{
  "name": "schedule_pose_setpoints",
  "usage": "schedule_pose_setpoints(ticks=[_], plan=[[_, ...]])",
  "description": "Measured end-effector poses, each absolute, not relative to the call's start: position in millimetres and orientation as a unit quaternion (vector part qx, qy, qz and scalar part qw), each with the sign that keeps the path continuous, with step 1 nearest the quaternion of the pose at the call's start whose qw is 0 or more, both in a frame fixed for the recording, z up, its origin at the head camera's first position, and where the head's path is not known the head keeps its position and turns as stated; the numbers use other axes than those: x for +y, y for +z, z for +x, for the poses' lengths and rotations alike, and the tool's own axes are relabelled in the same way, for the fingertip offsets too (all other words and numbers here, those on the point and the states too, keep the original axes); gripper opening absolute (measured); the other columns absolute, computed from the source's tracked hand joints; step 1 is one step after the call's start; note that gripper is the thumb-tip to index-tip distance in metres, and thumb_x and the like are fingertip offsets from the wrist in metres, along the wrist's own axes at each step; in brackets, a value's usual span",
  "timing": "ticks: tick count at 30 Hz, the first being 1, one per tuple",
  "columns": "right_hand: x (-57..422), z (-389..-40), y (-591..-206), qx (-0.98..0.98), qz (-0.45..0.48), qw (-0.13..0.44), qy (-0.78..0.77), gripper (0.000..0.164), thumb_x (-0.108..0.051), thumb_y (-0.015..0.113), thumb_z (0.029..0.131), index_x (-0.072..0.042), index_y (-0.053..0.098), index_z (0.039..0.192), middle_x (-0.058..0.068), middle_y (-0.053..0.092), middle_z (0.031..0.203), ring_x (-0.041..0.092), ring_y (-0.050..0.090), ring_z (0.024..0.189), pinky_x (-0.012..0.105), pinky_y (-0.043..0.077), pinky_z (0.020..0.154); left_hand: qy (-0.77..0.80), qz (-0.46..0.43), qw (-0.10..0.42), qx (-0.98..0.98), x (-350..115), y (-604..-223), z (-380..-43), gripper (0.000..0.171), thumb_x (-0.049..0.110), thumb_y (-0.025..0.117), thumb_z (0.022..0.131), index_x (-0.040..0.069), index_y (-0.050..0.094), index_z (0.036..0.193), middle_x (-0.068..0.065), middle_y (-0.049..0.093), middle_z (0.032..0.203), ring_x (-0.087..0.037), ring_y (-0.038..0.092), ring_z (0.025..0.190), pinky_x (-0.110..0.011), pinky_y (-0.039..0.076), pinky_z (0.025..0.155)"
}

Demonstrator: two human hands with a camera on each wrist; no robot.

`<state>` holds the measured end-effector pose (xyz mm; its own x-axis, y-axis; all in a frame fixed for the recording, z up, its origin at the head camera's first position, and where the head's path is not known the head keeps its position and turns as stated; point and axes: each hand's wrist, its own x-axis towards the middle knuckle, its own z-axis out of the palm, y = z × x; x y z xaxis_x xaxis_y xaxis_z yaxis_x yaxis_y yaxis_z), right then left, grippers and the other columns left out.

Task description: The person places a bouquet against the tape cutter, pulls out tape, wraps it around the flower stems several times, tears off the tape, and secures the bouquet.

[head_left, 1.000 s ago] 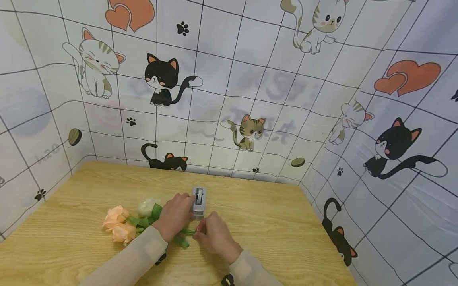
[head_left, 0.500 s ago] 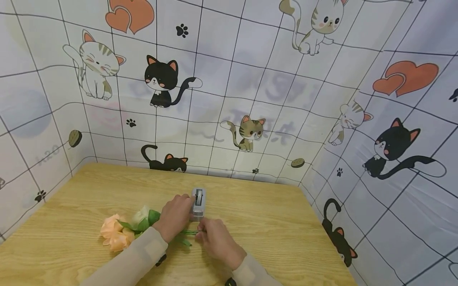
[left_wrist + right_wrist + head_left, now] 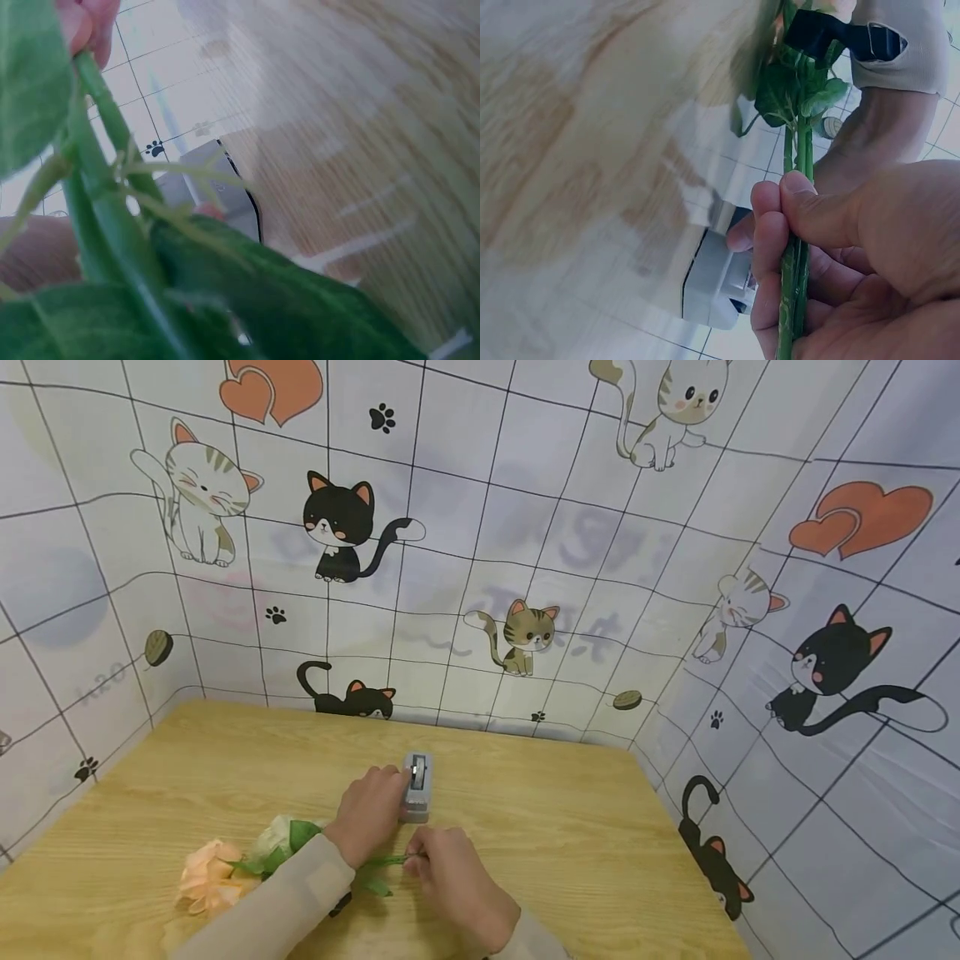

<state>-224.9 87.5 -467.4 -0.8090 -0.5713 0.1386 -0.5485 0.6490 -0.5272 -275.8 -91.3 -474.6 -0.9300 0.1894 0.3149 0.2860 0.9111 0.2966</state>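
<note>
My left hand [image 3: 367,814] grips the side of a grey tape dispenser [image 3: 422,800] standing on the table. In the right wrist view, one left fingertip rests against the dispenser's body. My right hand [image 3: 459,881] pinches the green stems [image 3: 803,146] of artificial roses between thumb and fingers, near the lower ends. The peach roses [image 3: 206,872] and a white rose [image 3: 274,837] lie to the left, partly hidden by the left forearm. Green leaves [image 3: 292,289] and stems fill the near side of the left wrist view.
The wooden table [image 3: 540,810] bears the dispenser and flowers. A cloth with a grid and cartoon cats [image 3: 337,531] hangs behind and at the sides. A black strap [image 3: 847,37] circles the left wrist.
The roses have shifted left and toward the person, turning with the stems in the right hand. The right hand has moved slightly closer to the person. Left hand and dispenser stay put.
</note>
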Motion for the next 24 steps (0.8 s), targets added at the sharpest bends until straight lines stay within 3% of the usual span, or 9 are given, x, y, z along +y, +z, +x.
schedule_pose_setpoints(ticks=[7,11,18,24], plan=[[92,-224,-465,0.91,-0.288,0.02,-0.299,0.007,-0.006,0.084,0.107,-0.005,0.082,0.1,-0.001,0.084,0.09,-0.01,0.057,0.071,0.012,0.053,0.066,-0.146,-0.112,0.129,-0.975,-89,-468,-274,0.032,0.004,0.092,0.098,0.0,0.081,0.127,-0.016,0.082,0.107,-0.032,0.078,0.09,-0.052,0.066,0.071],[94,-223,-468,0.906,-0.281,0.019,-0.316,0.007,-0.005,0.084,0.107,-0.005,0.081,0.101,-0.001,0.084,0.09,-0.01,0.058,0.071,0.013,0.053,0.063,-0.147,-0.119,0.14,-0.972,-92,-467,-269,0.013,0.004,0.09,0.099,0.002,0.081,0.108,-0.012,0.08,0.094,-0.023,0.072,0.076,-0.048,0.062,0.064],[97,-221,-469,0.903,-0.28,-0.018,-0.326,0.008,-0.006,0.086,0.104,-0.006,0.08,0.1,0.001,0.085,0.09,-0.009,0.066,0.076,0.013,0.054,0.066,-0.186,-0.147,0.122,-0.964,-100,-451,-247,0.029,0.013,0.095,0.098,0.01,0.072,0.081,-0.001,0.07,0.075,-0.012,0.053,0.061,-0.036,0.048,0.056],[99,-220,-472,0.904,-0.268,-0.028,-0.332,0.009,-0.005,0.085,0.105,-0.005,0.079,0.099,0.002,0.086,0.091,-0.01,0.066,0.077,0.013,0.054,0.066,-0.243,-0.238,0.056,-0.939,-110,-444,-232,0.029,0.013,0.083,0.108,0.015,0.075,0.08,0.008,0.063,0.07,-0.005,0.046,0.059,-0.027,0.041,0.056]])
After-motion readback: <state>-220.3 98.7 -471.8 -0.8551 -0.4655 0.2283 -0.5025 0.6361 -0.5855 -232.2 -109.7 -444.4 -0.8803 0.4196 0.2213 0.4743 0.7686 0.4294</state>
